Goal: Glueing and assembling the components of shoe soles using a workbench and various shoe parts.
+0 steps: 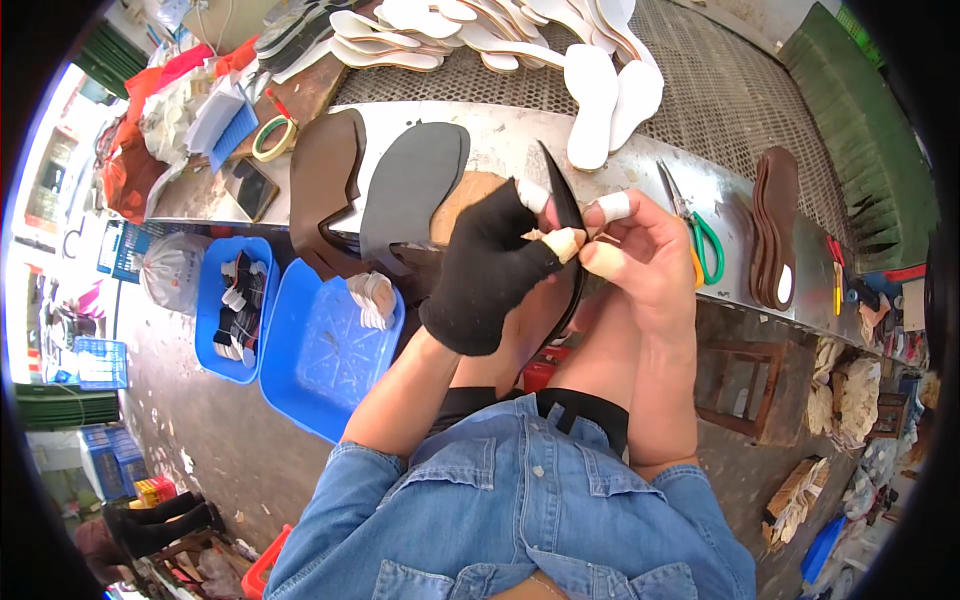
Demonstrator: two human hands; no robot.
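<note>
My left hand (485,270), in a black glove that leaves the fingertips bare, pinches a thin, curved black sole-shaped piece (564,185) seen nearly edge-on. From the other side, my right hand (648,260) closes its fingertips on the same piece, at about its middle. Pale tape wraps several fingers and thumbs. The piece stands upright over my lap, at the bench's near edge. Beyond my left hand lie dark grey sole-shaped sheets (412,185) and brown ones (322,175). To the right of my right hand rest scissors (708,245) with green and orange handles.
White insoles (590,105) pile up on a mesh surface (720,90) behind the metal bench. A stack of brown insoles (772,225) lies at the right. Tape (273,140) and a phone (250,190) sit left. Below are blue bins (325,365) and a wooden stool (765,395).
</note>
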